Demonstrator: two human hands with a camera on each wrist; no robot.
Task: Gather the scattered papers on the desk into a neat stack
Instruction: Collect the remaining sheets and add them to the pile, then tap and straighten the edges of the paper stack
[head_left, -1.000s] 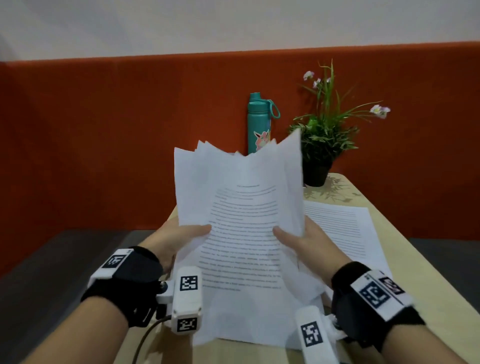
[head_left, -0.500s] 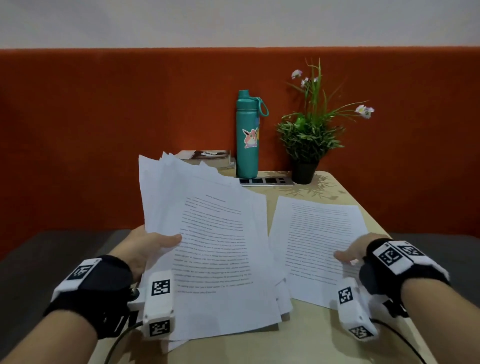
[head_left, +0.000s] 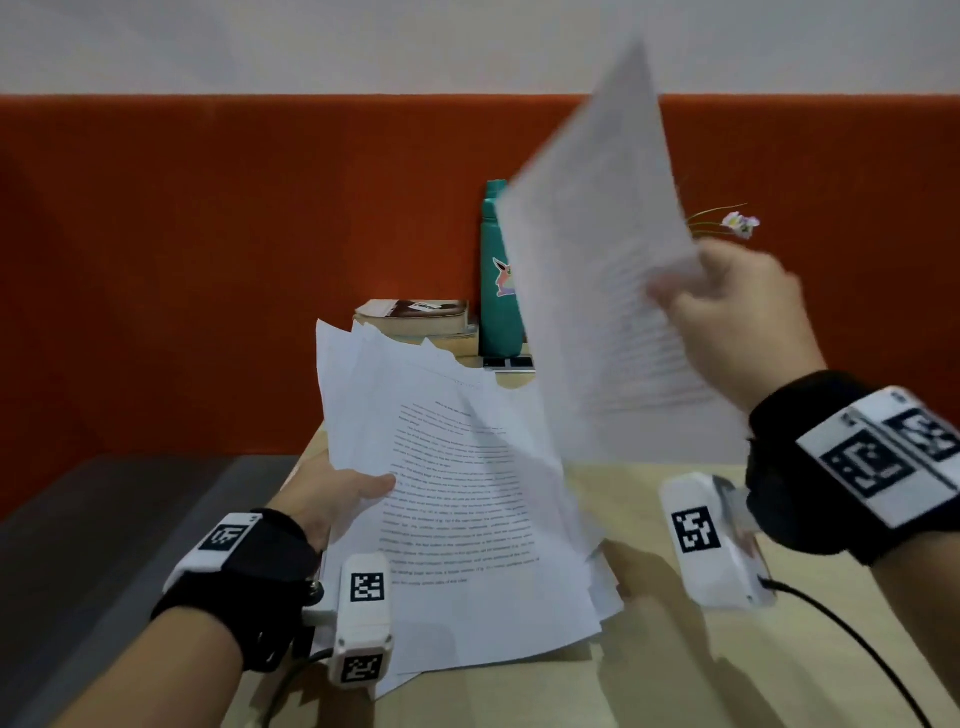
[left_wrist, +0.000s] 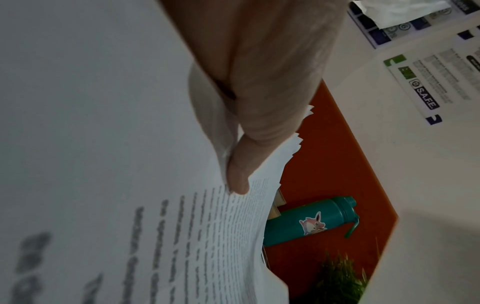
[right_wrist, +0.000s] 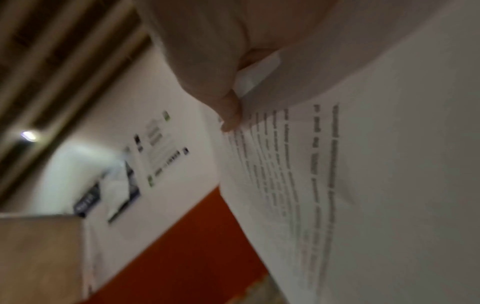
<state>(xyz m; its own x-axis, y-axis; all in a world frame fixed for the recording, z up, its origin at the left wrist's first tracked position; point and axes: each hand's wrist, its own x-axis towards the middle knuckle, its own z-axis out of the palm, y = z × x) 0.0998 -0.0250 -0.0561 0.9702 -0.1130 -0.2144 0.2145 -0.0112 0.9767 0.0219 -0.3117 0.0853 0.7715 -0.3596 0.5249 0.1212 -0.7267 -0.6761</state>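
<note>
My left hand (head_left: 332, 493) grips a loose stack of printed papers (head_left: 467, 509) by its left edge, thumb on the top sheet, with the lower edge down at the wooden desk (head_left: 649, 675). The sheets fan out unevenly at the top. The left wrist view shows the thumb (left_wrist: 241, 174) pressed on the stack of papers (left_wrist: 130, 185). My right hand (head_left: 727, 322) holds a single printed sheet (head_left: 597, 260) raised in the air to the right of the stack, blurred by motion. In the right wrist view the fingers (right_wrist: 228, 115) pinch the single sheet (right_wrist: 363, 185) at its edge.
A teal water bottle (head_left: 496, 291) stands at the back of the desk against the orange partition (head_left: 208, 260). Books (head_left: 415, 314) lie left of it. A potted plant's flower (head_left: 740, 223) shows behind the raised sheet. A small dark-and-white strip (head_left: 509, 362) lies by the bottle.
My right hand has picked the single sheet up off the desk on the right and lifted it high. The left hand still holds the stack, moved little.
</note>
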